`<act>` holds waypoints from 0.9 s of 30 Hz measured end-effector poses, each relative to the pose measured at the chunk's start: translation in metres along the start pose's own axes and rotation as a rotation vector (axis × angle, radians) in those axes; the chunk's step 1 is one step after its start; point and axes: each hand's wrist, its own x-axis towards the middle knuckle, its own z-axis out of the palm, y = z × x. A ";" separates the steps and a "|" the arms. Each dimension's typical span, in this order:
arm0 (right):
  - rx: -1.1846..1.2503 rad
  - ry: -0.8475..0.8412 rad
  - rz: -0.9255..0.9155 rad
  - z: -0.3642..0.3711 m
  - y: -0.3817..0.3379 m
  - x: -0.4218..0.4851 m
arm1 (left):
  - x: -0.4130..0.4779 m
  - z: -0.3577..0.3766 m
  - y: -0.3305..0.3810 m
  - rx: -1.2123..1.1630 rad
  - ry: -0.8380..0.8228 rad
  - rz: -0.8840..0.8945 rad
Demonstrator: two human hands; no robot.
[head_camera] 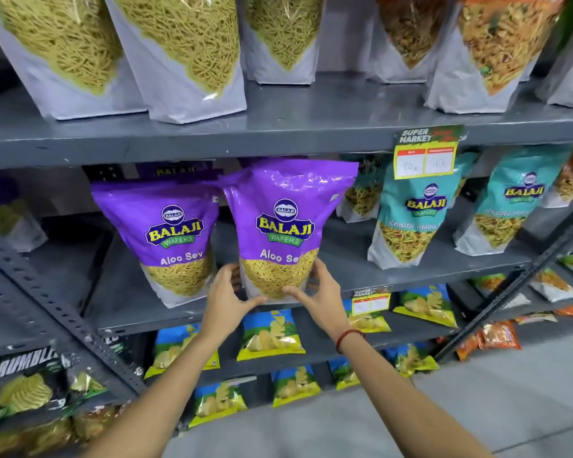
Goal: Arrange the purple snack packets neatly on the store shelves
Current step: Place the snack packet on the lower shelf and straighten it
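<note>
Purple snack packet (283,226) is gripped at its base, fingers curled closed by left hand (227,297) and right hand (318,297), apparently for squaring upright beside its neighbouring packet (166,239) on the shelf (119,312).

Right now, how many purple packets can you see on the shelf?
3 at least: one standing at left, one held by both hands, and one behind them, only its top showing. A dark purplish shape at far left may be another.
</note>
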 end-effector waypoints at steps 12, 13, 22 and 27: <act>-0.266 -0.180 0.124 -0.012 0.031 0.059 | 0.042 0.044 -0.015 0.129 0.009 -0.203; -0.283 -0.182 0.131 -0.011 0.032 0.060 | 0.045 0.044 -0.014 0.142 -0.004 -0.209; -0.276 0.256 -0.123 -0.006 -0.017 0.039 | 0.046 -0.007 0.033 0.257 -0.163 -0.232; -0.089 0.450 -0.503 -0.012 -0.125 0.043 | 0.029 -0.073 0.128 -0.041 -0.169 0.014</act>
